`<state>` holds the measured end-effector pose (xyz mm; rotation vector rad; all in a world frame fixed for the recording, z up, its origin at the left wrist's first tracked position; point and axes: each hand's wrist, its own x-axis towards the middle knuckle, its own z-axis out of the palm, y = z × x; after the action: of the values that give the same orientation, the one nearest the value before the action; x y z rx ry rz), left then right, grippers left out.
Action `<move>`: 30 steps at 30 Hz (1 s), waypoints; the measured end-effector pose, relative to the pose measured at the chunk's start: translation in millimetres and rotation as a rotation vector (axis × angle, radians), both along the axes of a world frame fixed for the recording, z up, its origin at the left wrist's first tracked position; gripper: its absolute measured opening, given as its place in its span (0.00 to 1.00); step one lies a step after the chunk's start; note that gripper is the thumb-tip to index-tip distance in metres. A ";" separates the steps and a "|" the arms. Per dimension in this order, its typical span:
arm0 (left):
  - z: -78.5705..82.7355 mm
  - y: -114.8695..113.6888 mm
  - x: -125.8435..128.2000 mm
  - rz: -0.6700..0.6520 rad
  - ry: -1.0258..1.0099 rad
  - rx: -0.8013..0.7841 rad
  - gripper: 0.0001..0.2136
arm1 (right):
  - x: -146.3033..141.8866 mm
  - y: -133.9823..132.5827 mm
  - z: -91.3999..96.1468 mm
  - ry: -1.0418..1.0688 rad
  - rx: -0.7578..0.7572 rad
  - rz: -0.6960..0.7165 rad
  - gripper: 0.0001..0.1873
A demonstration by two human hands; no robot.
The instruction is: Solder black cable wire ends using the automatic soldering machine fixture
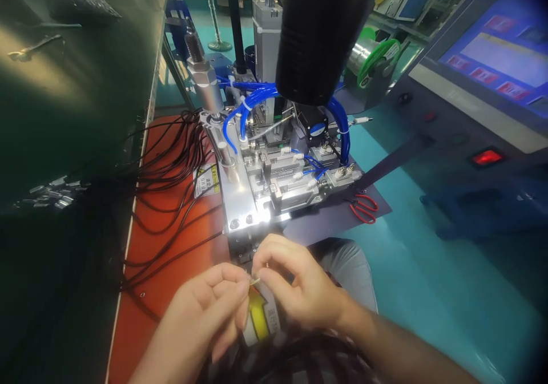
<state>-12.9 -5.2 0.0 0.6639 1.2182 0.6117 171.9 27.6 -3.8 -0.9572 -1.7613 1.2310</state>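
My left hand [209, 301] and my right hand [295, 275] meet low in the middle, just in front of a metal bench machine [240, 201]. Both are closed in a pinch on a thin, short, pale-yellow wire [256, 281], which shows between the fingertips. Most of it is hidden by the fingers, so its full length cannot be made out. Beneath the hands is a white label with a yellow arrow [258, 315]. Several black cables [184, 150] run from beside the machine to the left, toward a cluster of shiny metal-ended pieces [60, 193].
A dark green bench [64, 116] stands left, beside an orange-red surface [180, 247]. Red-handled pliers [365, 208] lie right of the machine. Above hang a black cylinder [321, 36] and a green-rimmed wire spool [377, 59]. A control panel with a screen [500, 59] is at right.
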 end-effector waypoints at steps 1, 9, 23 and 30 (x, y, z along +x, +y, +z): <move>0.4 0.1 0.1 0.012 0.009 0.001 0.20 | 0.4 0.6 0.1 -0.006 -0.002 -0.003 0.07; 6.5 4.5 15.2 0.131 0.060 0.008 0.20 | -2.8 -7.1 1.1 -0.074 -0.259 -0.200 0.03; 21.0 11.9 36.9 0.144 0.182 0.025 0.18 | -3.3 -5.9 0.5 0.090 -0.373 -0.277 0.03; 13.9 17.1 35.0 0.107 0.188 0.052 0.20 | 0.0 1.9 6.8 0.182 -0.574 -0.281 0.04</move>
<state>22.1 11.8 13.9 0.7155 1.4240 0.6832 171.9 29.5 3.0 -1.3133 -1.0971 1.6091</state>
